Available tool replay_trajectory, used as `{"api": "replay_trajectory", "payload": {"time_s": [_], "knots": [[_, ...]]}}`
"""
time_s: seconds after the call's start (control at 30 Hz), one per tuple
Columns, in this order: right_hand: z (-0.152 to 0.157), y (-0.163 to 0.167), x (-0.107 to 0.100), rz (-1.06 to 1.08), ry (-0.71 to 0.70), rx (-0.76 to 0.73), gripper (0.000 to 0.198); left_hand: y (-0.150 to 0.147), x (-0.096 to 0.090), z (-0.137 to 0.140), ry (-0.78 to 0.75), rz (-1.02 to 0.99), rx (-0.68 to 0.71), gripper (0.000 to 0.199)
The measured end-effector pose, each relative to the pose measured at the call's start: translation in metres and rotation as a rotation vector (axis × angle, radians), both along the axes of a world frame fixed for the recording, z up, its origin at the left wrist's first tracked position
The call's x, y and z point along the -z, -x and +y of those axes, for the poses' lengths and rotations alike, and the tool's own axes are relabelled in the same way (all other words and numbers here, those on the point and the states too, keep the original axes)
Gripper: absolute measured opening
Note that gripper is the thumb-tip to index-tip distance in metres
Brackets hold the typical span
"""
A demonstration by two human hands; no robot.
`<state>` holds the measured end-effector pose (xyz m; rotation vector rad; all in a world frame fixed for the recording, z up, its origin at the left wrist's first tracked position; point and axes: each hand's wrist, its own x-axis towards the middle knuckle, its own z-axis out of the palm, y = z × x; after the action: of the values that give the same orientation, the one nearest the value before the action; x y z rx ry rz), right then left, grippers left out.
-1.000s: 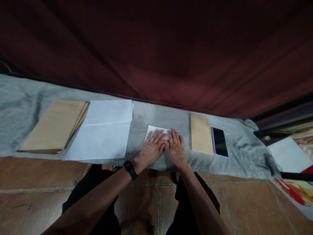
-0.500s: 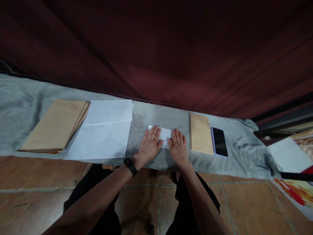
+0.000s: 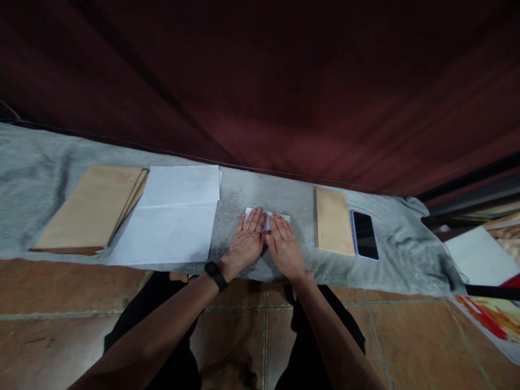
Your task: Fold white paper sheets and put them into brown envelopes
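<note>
A small folded white paper (image 3: 284,217) lies on the grey cloth, mostly hidden beneath both hands. My left hand (image 3: 248,234) rests flat on its left part, fingers stretched out and pointing away from me. Flat on the paper's middle and right part lies my right hand (image 3: 283,245), its fingers also extended. The two hands are close together, thumbs nearly touching. White sheets (image 3: 174,227), creased across, are spread to the left of my left hand. To the right of my right hand is a brown envelope (image 3: 334,221).
A stack of larger brown envelopes (image 3: 89,206) lies at the far left. A phone (image 3: 365,235) sits beside the right envelope. The grey cloth (image 3: 406,249) covers a narrow surface in front of a dark red curtain (image 3: 260,97). Papers (image 3: 483,257) are at the far right.
My right hand has slid left across the paper, closer to my left hand, uncovering the paper's right top corner. My left hand has stayed nearly in place.
</note>
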<state>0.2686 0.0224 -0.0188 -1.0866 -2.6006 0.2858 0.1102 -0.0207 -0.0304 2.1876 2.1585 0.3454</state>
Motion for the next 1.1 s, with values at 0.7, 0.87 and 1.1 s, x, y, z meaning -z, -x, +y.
{"api": "replay_trajectory", "payload": {"time_s": [0.7, 0.87, 1.1], "knots": [[0.006, -0.008, 0.019, -0.123, -0.057, 0.146, 0.058, 0.01, 0.001, -0.005, -0.02, -0.003, -0.081, 0.06], [0.009, -0.011, 0.019, -0.125, -0.055, 0.17, 0.06, 0.014, -0.002, -0.006, -0.009, -0.004, -0.1, 0.062], [0.013, -0.017, 0.022, -0.131, -0.072, 0.195, 0.063, 0.018, -0.002, -0.008, -0.018, -0.001, -0.142, 0.067]]}}
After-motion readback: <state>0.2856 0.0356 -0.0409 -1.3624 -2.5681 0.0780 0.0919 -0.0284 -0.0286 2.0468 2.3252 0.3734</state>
